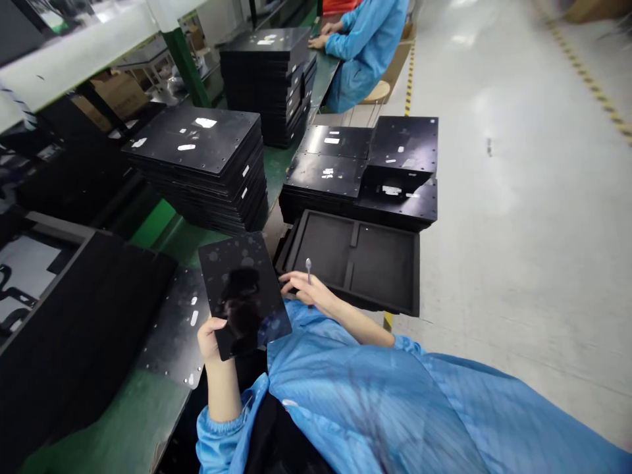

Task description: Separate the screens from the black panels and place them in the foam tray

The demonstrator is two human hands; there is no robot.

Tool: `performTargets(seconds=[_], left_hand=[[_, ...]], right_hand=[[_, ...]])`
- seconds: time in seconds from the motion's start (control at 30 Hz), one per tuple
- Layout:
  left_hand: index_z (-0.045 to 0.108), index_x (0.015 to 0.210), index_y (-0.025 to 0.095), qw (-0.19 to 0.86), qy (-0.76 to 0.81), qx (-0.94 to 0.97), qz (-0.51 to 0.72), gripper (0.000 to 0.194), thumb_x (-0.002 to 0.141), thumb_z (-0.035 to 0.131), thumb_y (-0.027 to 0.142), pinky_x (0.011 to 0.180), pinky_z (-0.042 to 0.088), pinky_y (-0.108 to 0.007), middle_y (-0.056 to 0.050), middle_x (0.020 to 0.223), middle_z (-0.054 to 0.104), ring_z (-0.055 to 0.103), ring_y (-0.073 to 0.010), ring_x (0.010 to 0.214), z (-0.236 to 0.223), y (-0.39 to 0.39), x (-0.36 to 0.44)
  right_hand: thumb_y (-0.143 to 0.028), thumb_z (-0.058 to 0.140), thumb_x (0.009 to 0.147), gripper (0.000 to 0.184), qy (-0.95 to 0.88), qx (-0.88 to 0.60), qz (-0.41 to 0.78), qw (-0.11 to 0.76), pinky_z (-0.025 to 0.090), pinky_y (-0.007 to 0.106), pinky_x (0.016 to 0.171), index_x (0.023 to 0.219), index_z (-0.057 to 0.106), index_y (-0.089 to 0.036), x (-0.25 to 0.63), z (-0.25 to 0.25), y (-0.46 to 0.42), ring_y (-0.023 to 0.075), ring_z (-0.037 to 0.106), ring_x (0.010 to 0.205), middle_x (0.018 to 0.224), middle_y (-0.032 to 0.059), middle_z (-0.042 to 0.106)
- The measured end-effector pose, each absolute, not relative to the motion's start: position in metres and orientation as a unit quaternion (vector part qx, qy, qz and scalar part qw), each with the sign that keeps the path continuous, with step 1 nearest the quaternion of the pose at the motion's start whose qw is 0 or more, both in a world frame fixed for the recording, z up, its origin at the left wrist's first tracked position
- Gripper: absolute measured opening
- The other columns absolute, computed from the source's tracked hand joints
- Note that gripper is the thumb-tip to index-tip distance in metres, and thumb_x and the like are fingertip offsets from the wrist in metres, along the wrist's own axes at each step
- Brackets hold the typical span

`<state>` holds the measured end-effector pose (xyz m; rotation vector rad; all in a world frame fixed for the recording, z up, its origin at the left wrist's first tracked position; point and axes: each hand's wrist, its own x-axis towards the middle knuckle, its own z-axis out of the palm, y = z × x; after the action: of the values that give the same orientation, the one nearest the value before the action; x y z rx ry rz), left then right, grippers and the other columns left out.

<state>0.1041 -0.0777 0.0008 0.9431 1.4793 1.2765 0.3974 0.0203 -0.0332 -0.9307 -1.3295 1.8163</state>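
My left hand (210,337) grips the lower left corner of a glossy black tablet-like panel (241,299), held tilted above the bench edge. My right hand (309,293) touches the panel's right edge, its fingers closed around a thin silver tool (309,268) that sticks up. Just beyond my right hand lies an empty black foam tray (355,260) with two compartments. Both arms wear blue sleeves.
Stacks of flat black plates (202,164) stand on the green bench (123,421), a taller stack (269,79) farther back. More plates (365,171) are piled beside the tray. A person in blue (363,46) sits at the far end. Grey floor (518,197) lies to the right.
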Motion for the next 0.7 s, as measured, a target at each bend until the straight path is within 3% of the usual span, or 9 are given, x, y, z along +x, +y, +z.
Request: performTargets(seconds=[0.07,0.1,0.17,0.23,0.3,0.4,0.5,0.6,0.7], left_hand=[[0.071,0.144,0.024,0.476,0.598,0.348,0.543,0.061,0.089,0.049,0.04,0.109,0.064,-0.063,-0.01,0.115,0.086,0.083,-0.0359,0.112,0.008,-0.07,0.122],[0.067,0.151,0.025,0.477,0.596,0.355,0.539,0.066,0.089,0.048,0.038,0.111,0.063,-0.062,-0.01,0.124,0.085,0.081,-0.0353,0.118,0.011,-0.067,0.13],[0.058,0.161,0.027,0.486,0.586,0.393,0.516,0.072,0.091,0.046,0.036,0.115,0.061,-0.059,-0.008,0.137,0.081,0.078,-0.034,0.125,0.014,-0.061,0.144],[0.05,0.168,0.027,0.498,0.564,0.432,0.497,0.075,0.093,0.045,0.036,0.119,0.058,-0.059,-0.008,0.144,0.078,0.076,-0.034,0.131,0.015,-0.057,0.153],[0.047,0.171,0.025,0.505,0.537,0.456,0.499,0.076,0.096,0.045,0.038,0.121,0.056,-0.059,-0.008,0.148,0.075,0.073,-0.0353,0.136,0.017,-0.052,0.158],[0.046,0.171,0.027,0.533,0.486,0.453,0.524,0.072,0.102,0.042,0.043,0.127,0.051,-0.058,-0.008,0.164,0.064,0.064,-0.0344,0.148,0.021,-0.042,0.165],[0.047,0.17,0.029,0.627,0.401,0.37,0.556,0.067,0.105,0.042,0.044,0.133,0.044,-0.053,-0.008,0.178,0.047,0.048,-0.031,0.162,0.019,-0.036,0.172],[0.054,0.166,0.028,0.705,0.332,0.261,0.57,0.06,0.107,0.05,0.04,0.136,0.039,-0.053,-0.009,0.18,0.043,0.037,-0.0305,0.169,0.009,-0.039,0.177],[0.06,0.16,0.026,0.737,0.312,0.211,0.561,0.054,0.107,0.055,0.035,0.138,0.032,-0.057,-0.011,0.18,0.044,0.035,-0.033,0.169,-0.007,-0.046,0.179]], right_hand=[[-0.075,0.056,0.104,0.062,-0.482,-0.295,0.775,0.284,0.02,0.017,0.042,0.102,0.07,-0.015,0.398,-0.038,0.01,0.0017,0.017,0.043,0.073,-0.0009,0.071],[-0.077,0.056,0.103,0.063,-0.471,-0.275,0.792,0.274,0.023,0.016,0.042,0.095,0.068,-0.016,0.397,-0.038,0.004,0.0016,0.02,0.043,0.065,-0.0044,0.065],[-0.071,0.065,0.101,0.055,-0.457,-0.257,0.804,0.282,0.038,0.015,0.048,0.093,0.066,-0.017,0.394,-0.033,-0.005,0.0035,0.04,0.046,0.062,-0.007,0.061],[-0.059,0.075,0.098,0.045,-0.448,-0.258,0.803,0.297,0.055,0.021,0.063,0.1,0.07,-0.015,0.392,-0.026,-0.009,0.0088,0.065,0.063,0.075,-0.0038,0.072],[-0.051,0.08,0.095,0.041,-0.436,-0.262,0.803,0.31,0.061,0.028,0.077,0.103,0.074,-0.012,0.394,-0.022,-0.008,0.0133,0.075,0.079,0.088,0.0008,0.078],[-0.05,0.095,0.08,0.048,-0.387,-0.286,0.821,0.307,0.063,0.029,0.08,0.097,0.076,-0.009,0.409,-0.026,0.002,0.0152,0.076,0.079,0.088,0.0041,0.08],[-0.049,0.106,0.064,0.055,-0.338,-0.344,0.821,0.306,0.065,0.029,0.082,0.093,0.078,-0.011,0.435,-0.041,0.016,0.0174,0.078,0.079,0.088,0.0061,0.082],[-0.047,0.106,0.065,0.05,-0.298,-0.411,0.792,0.34,0.065,0.03,0.085,0.096,0.081,-0.016,0.468,-0.059,0.03,0.0188,0.079,0.086,0.094,0.0067,0.084],[-0.047,0.106,0.067,0.047,-0.26,-0.489,0.737,0.388,0.064,0.03,0.076,0.096,0.08,-0.02,0.497,-0.075,0.044,0.019,0.077,0.083,0.095,0.0059,0.083]])
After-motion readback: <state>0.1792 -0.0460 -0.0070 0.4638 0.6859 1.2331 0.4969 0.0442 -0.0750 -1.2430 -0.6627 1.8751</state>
